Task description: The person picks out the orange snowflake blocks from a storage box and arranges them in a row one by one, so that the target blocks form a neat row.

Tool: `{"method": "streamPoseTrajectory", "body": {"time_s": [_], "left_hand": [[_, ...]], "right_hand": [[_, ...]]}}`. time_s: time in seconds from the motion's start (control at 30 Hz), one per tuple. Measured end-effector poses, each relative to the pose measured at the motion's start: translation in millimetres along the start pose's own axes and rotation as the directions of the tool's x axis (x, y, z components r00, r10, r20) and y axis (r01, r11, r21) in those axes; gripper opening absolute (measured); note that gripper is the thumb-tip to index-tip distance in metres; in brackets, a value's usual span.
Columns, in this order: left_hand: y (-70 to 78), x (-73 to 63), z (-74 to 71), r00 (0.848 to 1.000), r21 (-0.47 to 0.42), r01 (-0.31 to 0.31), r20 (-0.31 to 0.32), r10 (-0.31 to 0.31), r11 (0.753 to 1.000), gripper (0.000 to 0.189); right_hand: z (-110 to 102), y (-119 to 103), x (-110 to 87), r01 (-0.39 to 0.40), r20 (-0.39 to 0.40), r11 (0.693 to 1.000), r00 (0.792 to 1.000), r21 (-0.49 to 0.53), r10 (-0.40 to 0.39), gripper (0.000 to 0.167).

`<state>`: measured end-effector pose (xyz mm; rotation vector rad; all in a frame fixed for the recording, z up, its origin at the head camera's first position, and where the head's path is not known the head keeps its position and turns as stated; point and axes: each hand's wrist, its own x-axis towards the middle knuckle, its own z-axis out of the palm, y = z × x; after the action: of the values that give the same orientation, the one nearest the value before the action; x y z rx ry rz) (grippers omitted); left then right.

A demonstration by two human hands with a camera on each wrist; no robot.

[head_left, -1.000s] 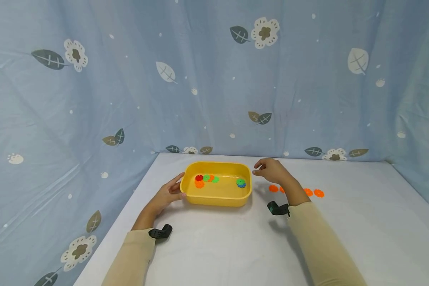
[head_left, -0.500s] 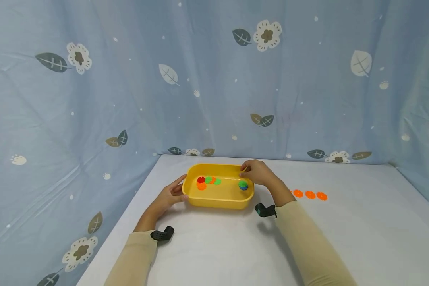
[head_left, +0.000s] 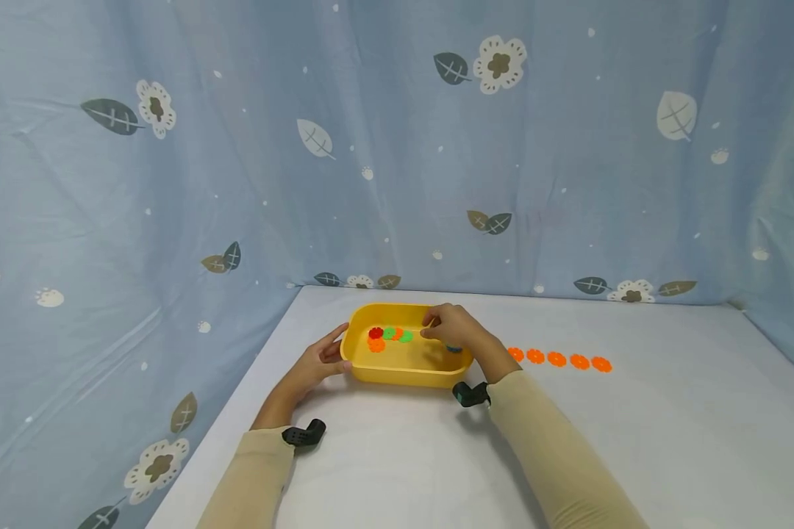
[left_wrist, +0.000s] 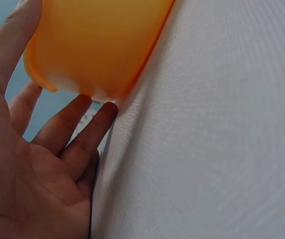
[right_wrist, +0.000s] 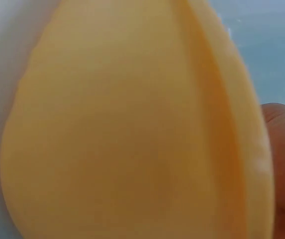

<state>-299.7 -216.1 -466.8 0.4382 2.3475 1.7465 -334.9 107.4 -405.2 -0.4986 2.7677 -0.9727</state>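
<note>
A yellow plastic basin (head_left: 403, 375) stands on the table. My left hand (head_left: 311, 371) holds its left end, thumb at the near corner and fingers against the end wall; the left wrist view shows the fingertips touching the yellow wall. Over the basin's right part is my right hand (head_left: 455, 327), fingers loosely bent and apparently holding nothing. Inside lie a red flower-shaped disc (head_left: 376, 333), an orange disc (head_left: 376, 345), green discs (head_left: 389, 333) and another orange one between the greens. A blue disc (head_left: 454, 349) peeks from under my right hand, partly hidden.
Several orange flower-shaped discs (head_left: 556, 359) form a row on the white table (head_left: 397, 455), right of the basin. A blue curtain (head_left: 397, 147) printed with leaves and flowers hangs behind and along the sides.
My right hand has moved left from beside the basin to over its interior, covering the green disc there and uncovering more of the orange row. My left hand stays at the basin's left end.
</note>
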Motion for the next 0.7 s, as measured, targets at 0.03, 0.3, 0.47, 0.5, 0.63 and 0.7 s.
{"method": "streamPoseTrajectory", "body": {"time_s": [0.03,0.3,0.47,0.5,0.63,0.7], "left_hand": [[0.1,0.0,-0.2,1.000,0.001,-0.009,0.005,0.009,1.000,0.083],[1.7,0.5,-1.6,1.000,0.008,-0.020,0.000,0.020,1.000,0.084],[1.1,-0.3,-0.2,1.000,0.021,-0.012,0.000,0.012,1.000,0.084],[0.8,-0.2,0.3,1.000,0.024,-0.004,-0.002,0.004,1.000,0.084],[-1.4,0.9,0.6,1.000,0.008,0.006,-0.002,-0.006,1.000,0.083],[-1.4,0.9,0.4,1.000,0.003,0.001,-0.001,-0.001,1.000,0.083]], "right_hand": [[1.0,-1.2,0.0,0.006,0.003,1.000,1.000,-0.003,-0.006,0.020],[11.2,-11.2,4.5,0.053,0.027,0.997,0.998,-0.049,-0.051,0.027],[22.6,-12.8,13.2,0.056,0.067,0.993,0.997,-0.105,-0.049,0.029],[24.5,-13.0,14.9,0.047,0.077,0.993,0.996,-0.112,-0.039,0.029],[30.8,-13.4,21.1,0.015,0.111,0.991,0.994,-0.133,-0.001,0.033],[33.1,-14.2,23.3,0.001,0.120,0.990,0.993,-0.142,0.016,0.035]]}}
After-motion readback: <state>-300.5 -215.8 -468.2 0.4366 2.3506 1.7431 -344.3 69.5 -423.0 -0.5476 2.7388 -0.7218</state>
